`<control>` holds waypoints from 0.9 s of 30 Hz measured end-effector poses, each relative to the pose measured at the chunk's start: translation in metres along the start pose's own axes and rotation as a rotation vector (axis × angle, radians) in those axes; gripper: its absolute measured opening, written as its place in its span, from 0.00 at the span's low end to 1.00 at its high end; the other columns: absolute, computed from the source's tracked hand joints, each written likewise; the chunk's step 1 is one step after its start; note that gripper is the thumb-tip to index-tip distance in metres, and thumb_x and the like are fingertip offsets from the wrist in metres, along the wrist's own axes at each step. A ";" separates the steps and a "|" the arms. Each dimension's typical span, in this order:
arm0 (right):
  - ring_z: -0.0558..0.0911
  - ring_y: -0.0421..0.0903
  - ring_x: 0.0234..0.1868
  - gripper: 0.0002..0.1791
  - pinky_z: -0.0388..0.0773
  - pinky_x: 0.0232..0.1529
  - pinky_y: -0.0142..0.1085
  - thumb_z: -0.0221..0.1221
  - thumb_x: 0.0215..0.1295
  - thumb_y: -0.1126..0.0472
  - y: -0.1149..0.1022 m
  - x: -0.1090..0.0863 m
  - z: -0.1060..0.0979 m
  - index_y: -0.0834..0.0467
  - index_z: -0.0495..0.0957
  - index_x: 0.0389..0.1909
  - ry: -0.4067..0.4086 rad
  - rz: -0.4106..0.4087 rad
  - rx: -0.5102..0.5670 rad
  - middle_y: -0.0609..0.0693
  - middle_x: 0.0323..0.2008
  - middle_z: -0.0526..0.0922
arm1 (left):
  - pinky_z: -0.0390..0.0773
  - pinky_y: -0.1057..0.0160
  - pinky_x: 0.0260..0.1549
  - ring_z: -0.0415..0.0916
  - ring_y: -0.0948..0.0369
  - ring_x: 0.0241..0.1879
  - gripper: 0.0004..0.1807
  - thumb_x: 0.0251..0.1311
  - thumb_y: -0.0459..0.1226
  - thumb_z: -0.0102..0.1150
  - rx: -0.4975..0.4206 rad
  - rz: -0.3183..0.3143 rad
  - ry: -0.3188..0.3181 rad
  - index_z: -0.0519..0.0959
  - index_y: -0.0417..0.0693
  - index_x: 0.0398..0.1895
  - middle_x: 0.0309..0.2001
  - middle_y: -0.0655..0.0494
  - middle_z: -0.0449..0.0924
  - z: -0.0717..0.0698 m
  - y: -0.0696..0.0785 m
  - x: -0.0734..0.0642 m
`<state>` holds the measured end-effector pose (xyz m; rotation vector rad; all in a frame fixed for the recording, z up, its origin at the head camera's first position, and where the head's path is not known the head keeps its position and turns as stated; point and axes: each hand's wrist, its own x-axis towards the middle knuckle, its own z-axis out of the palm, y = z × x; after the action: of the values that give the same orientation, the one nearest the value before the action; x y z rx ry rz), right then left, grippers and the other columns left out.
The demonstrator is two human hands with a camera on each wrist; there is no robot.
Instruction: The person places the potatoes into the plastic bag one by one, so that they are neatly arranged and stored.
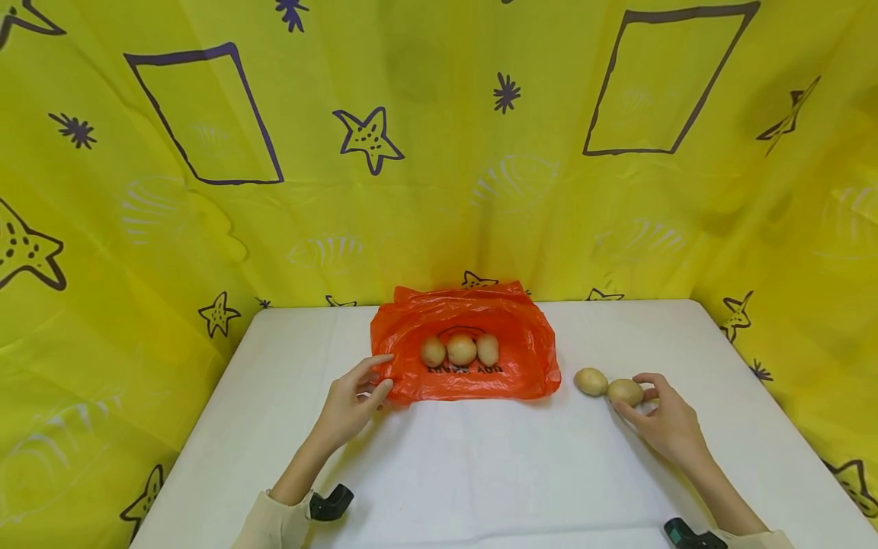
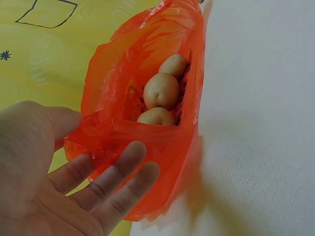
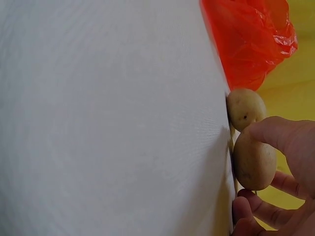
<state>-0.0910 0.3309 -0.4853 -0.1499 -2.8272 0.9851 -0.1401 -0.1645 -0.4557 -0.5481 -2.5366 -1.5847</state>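
Yellow curtain [image 1: 439, 213] meets the white counter's [image 1: 501, 465] far edge. Left hand [image 1: 348, 406], fingers loose, touches the bag [image 1: 524, 374]; right hand [image 1: 667, 424] grips a potato [image 1: 623, 392].

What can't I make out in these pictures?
Left wrist view: the lower part of the nearest bagged potato, hidden by the red bag.
Right wrist view: part of the gripped potato, behind the right hand; the bag's remainder, cut off by the top edge.
Head view: the lettering, too small to read surely.
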 end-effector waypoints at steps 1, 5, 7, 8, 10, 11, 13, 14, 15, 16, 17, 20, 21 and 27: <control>0.78 0.47 0.31 0.34 0.71 0.28 0.37 0.68 0.66 0.48 0.000 0.000 0.000 0.67 0.68 0.62 0.000 0.001 0.000 0.72 0.48 0.80 | 0.84 0.68 0.31 0.87 0.51 0.35 0.21 0.68 0.32 0.65 0.001 0.000 0.001 0.79 0.45 0.63 0.39 0.47 0.87 0.000 0.000 0.000; 0.78 0.47 0.31 0.34 0.71 0.28 0.36 0.69 0.65 0.49 -0.002 0.000 -0.001 0.67 0.69 0.62 0.010 0.005 -0.005 0.72 0.48 0.80 | 0.84 0.68 0.31 0.87 0.52 0.35 0.20 0.68 0.33 0.65 -0.007 0.007 0.004 0.79 0.46 0.62 0.39 0.47 0.87 0.000 -0.001 0.000; 0.79 0.46 0.31 0.34 0.72 0.27 0.36 0.70 0.65 0.50 -0.003 0.000 -0.001 0.66 0.70 0.62 0.017 0.004 -0.007 0.72 0.48 0.81 | 0.84 0.68 0.31 0.87 0.52 0.35 0.20 0.68 0.33 0.65 -0.010 0.006 0.005 0.79 0.46 0.62 0.39 0.47 0.88 -0.001 -0.002 0.000; 0.79 0.47 0.31 0.34 0.72 0.28 0.36 0.70 0.64 0.50 -0.004 0.000 -0.001 0.67 0.70 0.61 0.017 0.004 -0.006 0.72 0.48 0.81 | 0.84 0.67 0.31 0.87 0.52 0.35 0.20 0.68 0.33 0.65 -0.012 0.007 0.005 0.79 0.46 0.62 0.39 0.47 0.88 -0.001 -0.002 0.000; 0.79 0.47 0.31 0.34 0.72 0.28 0.37 0.70 0.64 0.51 -0.004 0.000 -0.002 0.67 0.70 0.61 0.014 0.004 -0.002 0.72 0.48 0.81 | 0.84 0.67 0.31 0.87 0.52 0.35 0.20 0.68 0.33 0.65 -0.008 0.009 0.005 0.79 0.46 0.62 0.39 0.48 0.88 -0.001 -0.002 0.000; 0.80 0.47 0.31 0.34 0.72 0.28 0.37 0.70 0.63 0.51 -0.005 0.000 -0.002 0.67 0.70 0.61 0.014 0.004 -0.001 0.72 0.47 0.81 | 0.84 0.67 0.31 0.87 0.52 0.35 0.20 0.68 0.33 0.65 -0.006 0.009 0.004 0.79 0.46 0.62 0.39 0.48 0.87 -0.001 -0.002 0.000; 0.80 0.47 0.32 0.34 0.72 0.28 0.37 0.71 0.63 0.51 -0.004 0.000 -0.002 0.67 0.71 0.60 0.012 0.005 0.001 0.72 0.47 0.81 | 0.84 0.67 0.30 0.87 0.52 0.35 0.20 0.68 0.33 0.65 -0.001 0.009 0.001 0.79 0.46 0.63 0.38 0.48 0.87 -0.001 -0.002 0.000; 0.80 0.47 0.32 0.34 0.72 0.28 0.37 0.71 0.63 0.51 -0.004 0.000 -0.003 0.67 0.71 0.60 0.010 0.004 0.000 0.71 0.46 0.81 | 0.84 0.67 0.30 0.87 0.53 0.35 0.20 0.68 0.33 0.65 0.002 0.009 -0.001 0.79 0.45 0.63 0.38 0.49 0.87 0.000 -0.002 0.000; 0.80 0.47 0.32 0.34 0.72 0.28 0.36 0.71 0.63 0.51 -0.004 0.000 -0.003 0.67 0.71 0.60 0.011 0.002 -0.002 0.71 0.46 0.81 | 0.84 0.67 0.30 0.87 0.53 0.34 0.20 0.68 0.33 0.65 0.005 0.009 -0.003 0.79 0.45 0.63 0.38 0.48 0.87 0.000 -0.002 0.000; 0.80 0.47 0.32 0.34 0.72 0.27 0.36 0.71 0.62 0.51 -0.003 0.000 -0.004 0.67 0.71 0.60 0.013 -0.001 -0.004 0.71 0.46 0.81 | 0.84 0.67 0.30 0.87 0.53 0.34 0.20 0.68 0.33 0.65 0.006 0.008 -0.004 0.79 0.45 0.63 0.38 0.48 0.87 0.000 -0.002 0.000; 0.80 0.46 0.32 0.34 0.72 0.27 0.35 0.72 0.62 0.51 -0.003 0.000 -0.005 0.67 0.71 0.60 0.016 -0.003 -0.006 0.70 0.46 0.82 | 0.84 0.67 0.30 0.87 0.53 0.35 0.21 0.68 0.33 0.65 0.006 0.006 -0.006 0.79 0.45 0.63 0.39 0.48 0.88 0.000 -0.001 0.000; 0.79 0.47 0.32 0.33 0.71 0.26 0.34 0.72 0.62 0.51 -0.005 -0.001 -0.008 0.66 0.72 0.60 0.026 -0.018 -0.009 0.70 0.45 0.81 | 0.84 0.67 0.30 0.87 0.53 0.35 0.21 0.68 0.33 0.65 0.001 -0.001 -0.010 0.79 0.45 0.63 0.40 0.47 0.88 0.000 -0.001 0.000; 0.79 0.46 0.31 0.33 0.71 0.25 0.34 0.72 0.61 0.52 -0.006 -0.001 -0.010 0.66 0.72 0.59 0.034 -0.026 -0.009 0.70 0.45 0.81 | 0.84 0.67 0.30 0.87 0.53 0.35 0.21 0.68 0.33 0.65 -0.002 -0.002 -0.011 0.79 0.45 0.63 0.40 0.47 0.88 0.000 -0.001 0.000; 0.77 0.38 0.27 0.32 0.70 0.25 0.32 0.73 0.60 0.54 -0.006 0.000 -0.019 0.64 0.73 0.60 0.086 -0.075 -0.011 0.67 0.45 0.83 | 0.84 0.66 0.28 0.87 0.51 0.34 0.20 0.68 0.33 0.66 -0.013 0.018 -0.007 0.79 0.46 0.62 0.39 0.46 0.88 0.001 -0.001 0.000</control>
<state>-0.0880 0.3374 -0.4671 -0.0842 -2.7395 0.9254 -0.1405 -0.1641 -0.4563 -0.5762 -2.5211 -1.5967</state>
